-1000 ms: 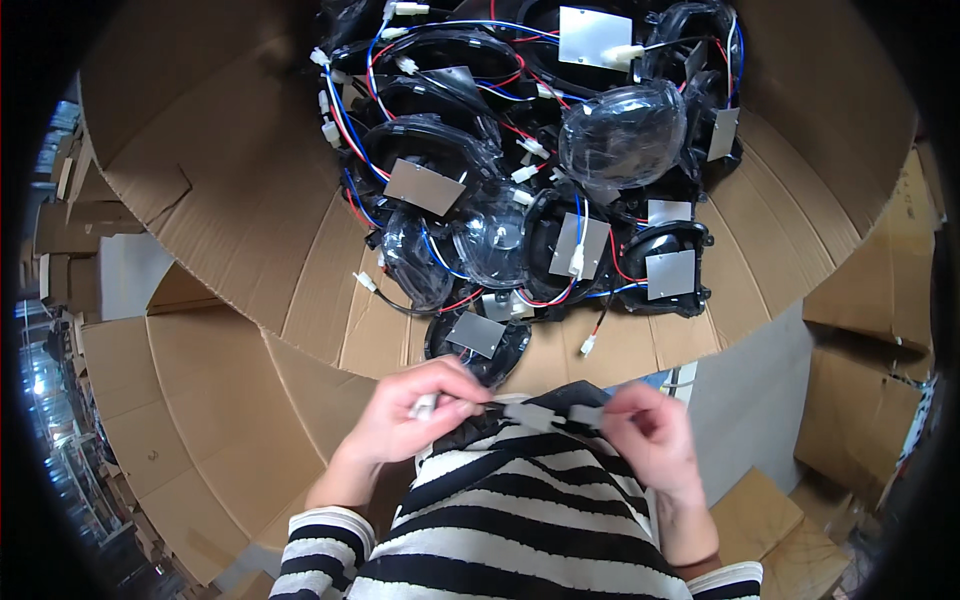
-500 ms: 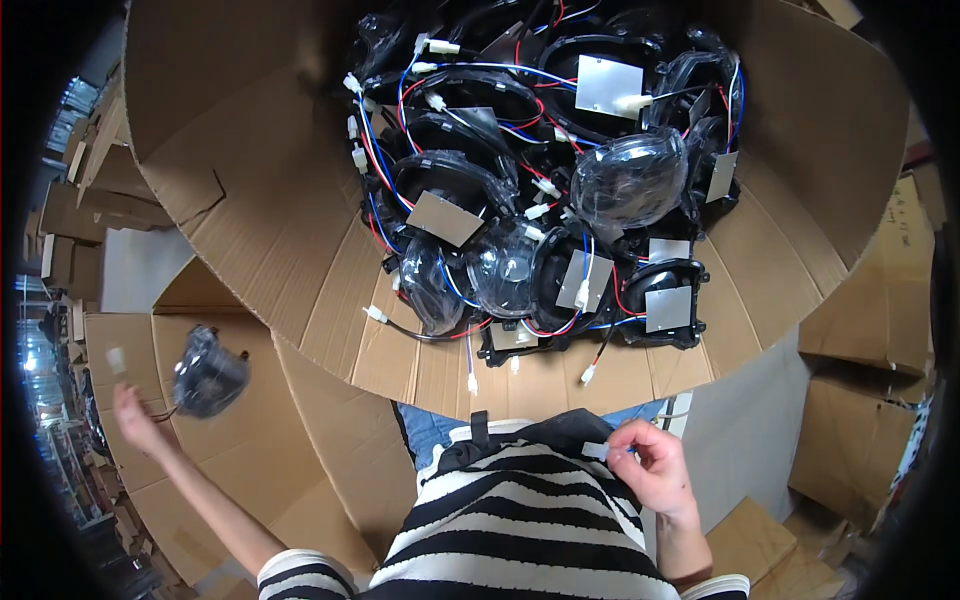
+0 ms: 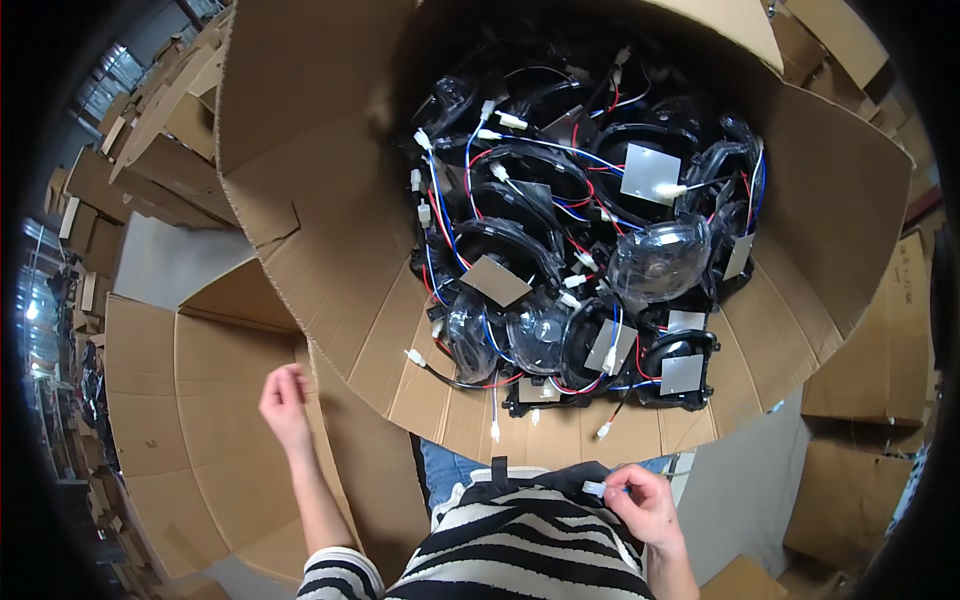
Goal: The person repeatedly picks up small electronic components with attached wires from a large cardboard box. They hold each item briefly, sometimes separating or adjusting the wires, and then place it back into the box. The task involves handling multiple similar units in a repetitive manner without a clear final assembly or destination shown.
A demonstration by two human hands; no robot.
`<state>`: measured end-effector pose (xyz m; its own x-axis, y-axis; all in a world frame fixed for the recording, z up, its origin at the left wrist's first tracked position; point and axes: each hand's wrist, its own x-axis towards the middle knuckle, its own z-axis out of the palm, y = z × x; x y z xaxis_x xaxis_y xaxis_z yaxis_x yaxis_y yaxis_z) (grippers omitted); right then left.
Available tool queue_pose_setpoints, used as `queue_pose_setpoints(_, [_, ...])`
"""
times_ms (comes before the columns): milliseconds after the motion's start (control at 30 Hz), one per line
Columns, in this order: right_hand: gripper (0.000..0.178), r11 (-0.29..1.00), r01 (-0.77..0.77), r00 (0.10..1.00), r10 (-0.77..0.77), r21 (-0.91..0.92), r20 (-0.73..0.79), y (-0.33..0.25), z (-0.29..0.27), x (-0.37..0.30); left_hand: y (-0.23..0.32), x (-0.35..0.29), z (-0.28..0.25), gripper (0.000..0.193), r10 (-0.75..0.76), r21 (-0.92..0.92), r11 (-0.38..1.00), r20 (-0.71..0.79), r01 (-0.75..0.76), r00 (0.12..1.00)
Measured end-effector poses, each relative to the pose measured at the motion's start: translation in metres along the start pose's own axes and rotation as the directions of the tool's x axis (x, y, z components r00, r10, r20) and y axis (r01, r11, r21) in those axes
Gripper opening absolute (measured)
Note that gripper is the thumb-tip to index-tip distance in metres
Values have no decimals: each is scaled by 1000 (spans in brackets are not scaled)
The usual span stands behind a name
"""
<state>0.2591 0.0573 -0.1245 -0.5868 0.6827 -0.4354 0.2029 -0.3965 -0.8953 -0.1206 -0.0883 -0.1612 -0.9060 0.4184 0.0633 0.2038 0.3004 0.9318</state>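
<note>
My right hand [image 3: 646, 504] is closed in a pinch in front of my waist. Between its thumb and fingers sits a small white plug connector [image 3: 594, 489], partly covered by the fingertips. My left hand [image 3: 286, 402] is raised beside the left cardboard box [image 3: 140, 420], holding nothing, its fingers loosely bent and apart from the box walls. Ahead of me a large open carton [image 3: 310, 130] holds a heap of headlight units with black housings, clear lenses such as this lens [image 3: 662, 262], silver plates and red, white and blue wires ending in white plugs.
The big carton's near edge curves close to my waist. Stacked cardboard boxes [image 3: 865, 350] stand on the right, with more boxes [image 3: 165, 140] at the far left. Grey floor [image 3: 740, 500] shows beside me on the right, and a flattened carton piece [image 3: 745, 580] lies low there.
A headlight unit that hung loose over the left box beside my left hand is out of sight. My left hand has come inward to the right. My right hand still pinches the plug connector.
</note>
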Motion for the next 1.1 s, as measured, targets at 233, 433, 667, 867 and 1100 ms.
queue_pose_setpoints(233, [4,988,81,995,-73,-130,67,-8,9,1,51,9,175,40,-109,-292,922,441,257,891])
queue_pose_setpoints(433, [5,1000,-11,995,13,-21,95,4,10,-1,71,22,189,24,-40,-196,963,579,186,814])
queue_pose_setpoints(667, [5,962,185,969,-144,-202,200,-13,7,2,87,-72,150,17,65,-351,917,597,188,799])
queue_pose_setpoints(867, [6,953,252,953,-213,-172,215,-21,8,4,124,-95,128,28,32,-188,941,877,280,480])
queue_pose_setpoints(1100, [7,941,255,958,-214,-224,192,-28,9,0,122,-101,130,28,239,-257,966,893,-5,381])
